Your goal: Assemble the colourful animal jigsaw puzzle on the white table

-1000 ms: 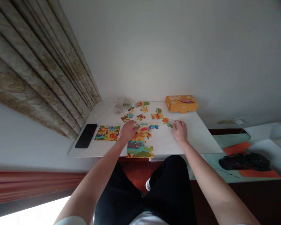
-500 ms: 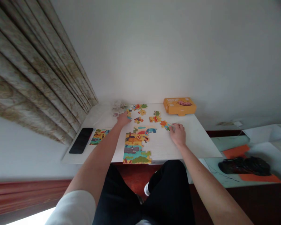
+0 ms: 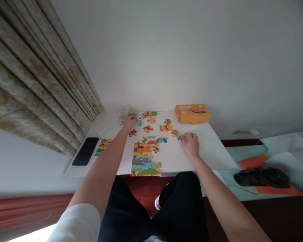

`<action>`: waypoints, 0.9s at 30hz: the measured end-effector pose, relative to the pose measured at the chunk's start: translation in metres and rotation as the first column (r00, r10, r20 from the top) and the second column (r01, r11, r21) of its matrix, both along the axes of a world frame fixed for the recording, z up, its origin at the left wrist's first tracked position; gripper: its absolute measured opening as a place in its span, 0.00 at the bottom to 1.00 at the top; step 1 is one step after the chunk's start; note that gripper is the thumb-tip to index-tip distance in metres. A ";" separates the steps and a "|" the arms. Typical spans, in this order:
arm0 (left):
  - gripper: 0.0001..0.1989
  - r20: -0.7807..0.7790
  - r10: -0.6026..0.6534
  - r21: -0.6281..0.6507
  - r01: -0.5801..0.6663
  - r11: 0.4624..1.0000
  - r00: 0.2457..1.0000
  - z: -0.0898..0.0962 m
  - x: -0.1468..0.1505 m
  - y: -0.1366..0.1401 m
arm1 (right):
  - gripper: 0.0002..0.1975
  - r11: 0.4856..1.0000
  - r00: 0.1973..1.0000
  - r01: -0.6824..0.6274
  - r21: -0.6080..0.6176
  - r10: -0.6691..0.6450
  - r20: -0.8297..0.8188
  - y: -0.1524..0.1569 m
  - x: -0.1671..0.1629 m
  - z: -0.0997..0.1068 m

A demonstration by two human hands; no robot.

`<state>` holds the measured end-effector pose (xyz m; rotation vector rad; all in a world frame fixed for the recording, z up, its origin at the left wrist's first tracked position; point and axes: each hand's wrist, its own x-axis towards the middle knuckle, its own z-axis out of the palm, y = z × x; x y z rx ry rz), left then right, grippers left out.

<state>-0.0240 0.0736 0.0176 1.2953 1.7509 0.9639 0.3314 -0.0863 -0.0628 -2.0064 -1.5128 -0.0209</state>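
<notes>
My left hand (image 3: 129,123) reaches to the far left of the table, its fingers pinched on a small puzzle piece (image 3: 135,118) that is mostly hidden. Just right of its fingertips lies a light blue piece (image 3: 138,122), and a dark and yellow piece (image 3: 133,133) is below. My right hand (image 3: 191,144) rests on the table with bent fingers, thumb and forefinger on the end of a colourful puzzle piece (image 3: 178,135). Between the hands, nearer me, is a partly joined animal puzzle (image 3: 142,160). Several loose pieces, among them a yellow one (image 3: 152,120), lie beyond it.
An orange box (image 3: 193,114) stands at the back right by the wall. A black phone (image 3: 86,151) and a picture card (image 3: 102,147) lie on the left, the card partly behind my forearm. Crumpled clear plastic (image 3: 123,114) sits at the back left. A curtain (image 3: 40,60) hangs at the left.
My left hand has moved a little left and away from the light blue piece, uncovering it and the dark and yellow piece. My right hand stays on the same spot.
</notes>
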 end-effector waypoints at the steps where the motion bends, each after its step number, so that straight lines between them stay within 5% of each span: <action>1: 0.07 0.054 0.008 0.002 -0.009 1.000 0.998 0.002 0.001 -0.003 | 0.19 1.000 1.000 0.000 0.001 0.000 -0.004 0.000 0.000 0.000; 7: 0.11 0.365 -0.022 -0.031 0.036 0.999 0.931 -0.001 0.022 -0.052 | 0.18 0.999 0.999 -0.020 0.041 0.022 -0.048 0.000 0.002 0.001; 10: 0.13 0.666 0.007 -0.070 0.053 0.996 0.746 -0.012 0.039 -0.094 | 0.17 0.996 0.995 -0.021 0.086 0.029 -0.097 -0.001 0.003 0.004; 16: 0.06 0.861 0.116 -0.138 0.009 0.990 0.495 -0.035 0.074 -0.166 | 0.18 0.976 0.946 -0.044 0.214 0.109 -0.306 -0.017 -0.012 0.017; 19: 0.05 0.892 0.158 -0.174 0.000 0.985 0.423 -0.042 0.089 -0.184 | 0.23 0.963 0.850 -0.096 0.251 0.210 -0.482 -0.032 -0.043 0.022; 21: 0.07 0.900 0.157 -0.172 0.000 0.985 0.406 -0.045 0.096 -0.191 | 0.27 0.956 0.715 -0.175 0.235 0.287 -0.637 -0.043 -0.068 0.024; 24: 0.10 0.915 0.149 -0.164 0.008 0.986 0.374 -0.048 0.104 -0.199 | 0.34 0.946 0.523 -0.281 0.164 0.294 -0.800 -0.056 -0.103 0.025; 27: 0.11 0.920 0.141 -0.157 0.015 0.987 0.365 -0.051 0.109 -0.205 | 0.33 0.945 0.446 -0.285 0.158 0.277 -0.851 -0.064 -0.121 0.025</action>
